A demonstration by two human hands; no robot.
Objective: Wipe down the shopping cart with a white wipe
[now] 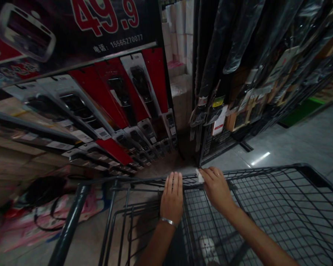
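In the head view, a dark wire shopping cart (269, 199) stretches across the lower part. My left hand (172, 203), with a silver bracelet at the wrist, lies over the cart's far rim, its fingers straight and side by side. Nothing shows in that hand. To its right, my right hand (218, 186) is closed at the same rim, pinching a small piece of white tissue (199, 176) against or beside the bar. The tips of the right fingers are partly hidden. Through the mesh below, a spotted white shoe (208, 248) shows.
Packaged belts (140, 79) hang on a red-backed display at the left, under a large price sign (116, 22). Plastic-wrapped dark goods (238, 40) hang on a rack at the right. Pink bags (30, 218) lie on the floor at lower left.
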